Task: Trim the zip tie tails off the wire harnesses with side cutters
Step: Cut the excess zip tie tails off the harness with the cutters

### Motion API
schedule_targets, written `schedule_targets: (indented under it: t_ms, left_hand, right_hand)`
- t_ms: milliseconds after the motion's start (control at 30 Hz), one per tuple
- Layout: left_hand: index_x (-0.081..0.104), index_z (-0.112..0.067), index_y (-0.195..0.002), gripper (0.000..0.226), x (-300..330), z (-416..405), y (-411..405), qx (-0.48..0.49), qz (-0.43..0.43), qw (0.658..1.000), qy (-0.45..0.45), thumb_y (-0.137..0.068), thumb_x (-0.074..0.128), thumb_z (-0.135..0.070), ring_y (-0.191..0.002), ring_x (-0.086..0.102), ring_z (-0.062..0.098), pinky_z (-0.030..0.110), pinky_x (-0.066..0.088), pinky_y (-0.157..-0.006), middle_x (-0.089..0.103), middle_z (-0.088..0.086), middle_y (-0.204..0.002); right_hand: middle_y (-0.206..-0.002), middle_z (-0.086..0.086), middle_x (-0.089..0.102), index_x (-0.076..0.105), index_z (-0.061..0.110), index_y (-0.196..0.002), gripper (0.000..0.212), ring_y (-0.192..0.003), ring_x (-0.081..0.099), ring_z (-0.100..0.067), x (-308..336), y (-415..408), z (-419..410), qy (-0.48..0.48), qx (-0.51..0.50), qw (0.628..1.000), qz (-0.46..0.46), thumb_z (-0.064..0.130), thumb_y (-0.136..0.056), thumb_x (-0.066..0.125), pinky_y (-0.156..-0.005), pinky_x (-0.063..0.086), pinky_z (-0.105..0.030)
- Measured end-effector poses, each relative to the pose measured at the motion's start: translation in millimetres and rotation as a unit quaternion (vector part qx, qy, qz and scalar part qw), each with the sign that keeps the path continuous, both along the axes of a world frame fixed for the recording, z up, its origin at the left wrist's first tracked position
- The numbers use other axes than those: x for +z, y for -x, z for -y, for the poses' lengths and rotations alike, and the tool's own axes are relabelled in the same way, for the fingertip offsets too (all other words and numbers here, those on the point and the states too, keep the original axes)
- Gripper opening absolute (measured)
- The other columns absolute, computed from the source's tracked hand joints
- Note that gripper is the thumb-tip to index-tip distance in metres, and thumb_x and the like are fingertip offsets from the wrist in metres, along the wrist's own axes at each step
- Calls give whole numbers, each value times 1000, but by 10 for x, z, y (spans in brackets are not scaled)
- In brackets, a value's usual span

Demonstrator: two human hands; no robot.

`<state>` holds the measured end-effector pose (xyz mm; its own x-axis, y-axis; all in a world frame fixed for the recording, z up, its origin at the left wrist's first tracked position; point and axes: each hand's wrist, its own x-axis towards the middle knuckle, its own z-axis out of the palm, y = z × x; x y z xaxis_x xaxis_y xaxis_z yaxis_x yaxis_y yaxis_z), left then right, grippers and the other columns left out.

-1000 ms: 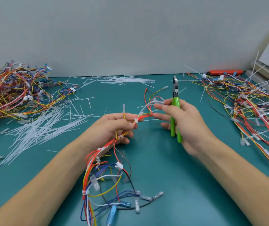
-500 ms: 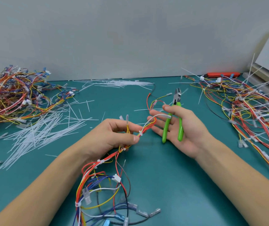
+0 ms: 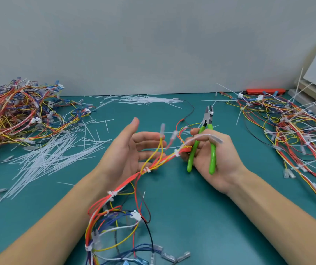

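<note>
A harness is stretched between the 2 hands above the green table. The left hand is held palm up with fingers and thumb spread and straight; the harness's red and yellow wires are draped over its fingers, ungripped. The right hand is curled round the cutters, whose green handles lie across its palm with the blades pointing away toward the wall, and the harness's far end is pinched between its fingertips beside the handles. The rest of the harness hangs down to the table near the left forearm, ending in white connectors. A pile of harnesses lies far left, with cut tails scattered just beside it. Another pile, its tails sticking up uncut, lies far right.
</note>
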<state>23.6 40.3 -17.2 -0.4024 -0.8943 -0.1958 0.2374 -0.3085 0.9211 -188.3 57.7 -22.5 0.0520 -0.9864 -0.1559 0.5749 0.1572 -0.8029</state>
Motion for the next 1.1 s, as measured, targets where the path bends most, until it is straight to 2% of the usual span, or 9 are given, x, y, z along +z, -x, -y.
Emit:
schedule_targets:
  t_ms: [133, 200, 300, 367, 533, 700, 900, 1000, 1100]
  left_hand:
    - [80, -9, -97, 31, -82, -19, 36, 14, 69, 996, 47, -91, 70, -38, -77, 73, 26, 29, 58, -59, 76, 18, -106]
    - [77, -5, -103, 24, -125, -40, 64, 11, 117, 990, 81, -97, 67, -27, -80, 73, 27, 26, 57, -58, 77, 16, -105]
    - [75, -7, -108, 23, -135, -68, 123, -3, 178, 977, 116, -102, 61, -25, -83, 74, 27, 25, 54, -57, 78, 8, -106]
    - [76, -9, -110, 26, -125, -74, 154, -17, 199, 971, 129, -103, 58, -28, -80, 73, 23, 25, 50, -56, 79, 4, -105]
    - [77, -9, -100, 22, -124, -75, 156, -29, 176, 977, 119, -102, 63, -26, -56, 63, 6, 15, 43, -47, 78, 0, -83]
    - [76, -13, -96, 19, -180, -43, 153, 2, 158, 981, 108, -94, 72, -32, -62, 62, 11, 21, 47, -52, 76, 9, -86]
    - [74, -10, -98, 35, -183, -47, 146, 12, 154, 982, 106, -85, 73, -43, -76, 63, 23, 26, 47, -57, 74, 24, -99]
    - [73, -5, -104, 37, -167, -42, 128, 0, 143, 985, 101, -85, 72, -37, -82, 61, 30, 27, 48, -58, 75, 23, -98]
    - [71, 3, -105, 33, -186, -12, 75, -8, 127, 988, 87, -89, 74, -26, -85, 58, 33, 24, 49, -58, 70, 34, -104]
  right_hand:
    - [-68, -10, 44, 49, 11, -96, 16, -61, 48, -26, -4, -13, -11, -4, 6, 1000, 19, 0, -86, 42, -58, 43, -35]
    - [-68, -7, 41, 48, 13, -91, 19, -58, 47, -23, -4, -10, -10, -10, 8, 1000, 18, -3, -85, 38, -57, 42, -33]
    - [-70, -5, 40, 50, 14, -88, 21, -61, 44, -22, -13, -16, -18, 5, 19, 1000, -8, -4, -85, 41, -67, 42, -34]
    - [-68, -5, 45, 50, 14, -90, 23, -61, 49, -23, -13, -55, -34, 30, 42, 997, -48, -2, -73, 48, -65, 41, -36]
    - [-69, -7, 51, 48, 12, -92, 32, -64, 55, -24, -46, -134, -59, 89, 84, 985, -121, -4, -65, 46, -67, 37, -41]
    - [-79, -13, 52, 49, 12, -91, 29, -76, 55, -29, -41, -93, -74, 113, 113, 975, -153, -2, -66, 45, -66, 38, -39]
    - [-80, -16, 54, 48, 9, -92, 33, -75, 59, -30, -4, -76, -74, 119, 152, 972, -132, -3, -63, 41, -55, 46, -30]
    - [-79, -16, 55, 48, 10, -92, 32, -74, 59, -30, -5, -54, -75, 115, 166, 971, -125, -2, -63, 41, -56, 46, -33]
    - [-80, -17, 56, 48, 11, -94, 33, -77, 60, -32, -26, -47, -76, 120, 176, 968, -133, -3, -65, 42, -57, 45, -33]
